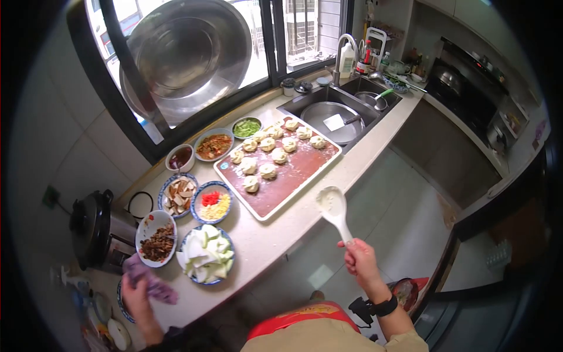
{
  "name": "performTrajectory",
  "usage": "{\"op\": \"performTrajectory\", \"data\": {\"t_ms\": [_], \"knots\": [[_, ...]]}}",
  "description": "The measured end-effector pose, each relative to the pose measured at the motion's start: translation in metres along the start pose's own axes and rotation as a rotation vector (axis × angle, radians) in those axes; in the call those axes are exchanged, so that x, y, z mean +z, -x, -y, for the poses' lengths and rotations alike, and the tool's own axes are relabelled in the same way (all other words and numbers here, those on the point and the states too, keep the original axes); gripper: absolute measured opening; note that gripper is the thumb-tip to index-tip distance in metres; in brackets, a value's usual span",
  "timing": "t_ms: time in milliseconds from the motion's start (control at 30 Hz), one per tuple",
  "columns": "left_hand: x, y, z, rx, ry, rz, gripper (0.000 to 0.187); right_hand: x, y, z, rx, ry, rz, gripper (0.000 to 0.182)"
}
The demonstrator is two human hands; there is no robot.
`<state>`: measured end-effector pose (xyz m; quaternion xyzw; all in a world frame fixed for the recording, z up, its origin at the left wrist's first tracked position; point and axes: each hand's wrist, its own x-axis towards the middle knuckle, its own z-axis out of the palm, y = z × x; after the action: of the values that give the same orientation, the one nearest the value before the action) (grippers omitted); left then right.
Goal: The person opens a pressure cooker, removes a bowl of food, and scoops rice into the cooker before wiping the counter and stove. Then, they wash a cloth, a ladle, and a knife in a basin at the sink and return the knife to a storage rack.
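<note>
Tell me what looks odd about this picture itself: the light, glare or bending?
In the head view, the window is washed out to white in places; the metal basin shines; the floor carries a bright patch; straight edges bow and corners go black; the white spoon in the right hand looks fairly clear.

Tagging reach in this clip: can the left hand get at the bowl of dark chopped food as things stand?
Probably yes: the bowl sits just beyond the left hand, with only the purple cloth it holds showing between them. That cloth would likely hamper a grip unless put down first.
</note>
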<state>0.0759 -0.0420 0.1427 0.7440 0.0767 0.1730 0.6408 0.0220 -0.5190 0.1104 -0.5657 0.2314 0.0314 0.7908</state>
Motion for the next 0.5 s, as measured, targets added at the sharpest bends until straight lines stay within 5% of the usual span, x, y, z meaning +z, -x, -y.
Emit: {"op": "performTrajectory", "data": {"t_ms": [67, 200, 267, 367, 500], "knots": [[0.110, 0.022, -0.018, -0.039, 0.122, 0.036, 0.034, -0.038, -0.005, 0.015, -0.016, -0.031, -0.046, 0.021], [0.249, 0.040, 0.031, -0.074, -0.132, 0.231, 0.029, -0.098, -0.018, 0.039, -0.014, -0.035, -0.087, 0.021], [0.305, 0.054, 0.051, 0.292, -0.668, 0.299, 0.025, -0.121, -0.022, 0.044, -0.009, -0.029, -0.103, 0.021], [0.375, 0.061, 0.095, 0.465, -0.965, 0.254, 0.019, -0.152, -0.035, 0.046, -0.016, -0.062, -0.183, 0.020], [0.471, 0.046, 0.083, 0.414, -1.007, 0.332, 0.017, -0.182, -0.079, 0.066, 0.006, -0.075, -0.181, 0.019]]}}
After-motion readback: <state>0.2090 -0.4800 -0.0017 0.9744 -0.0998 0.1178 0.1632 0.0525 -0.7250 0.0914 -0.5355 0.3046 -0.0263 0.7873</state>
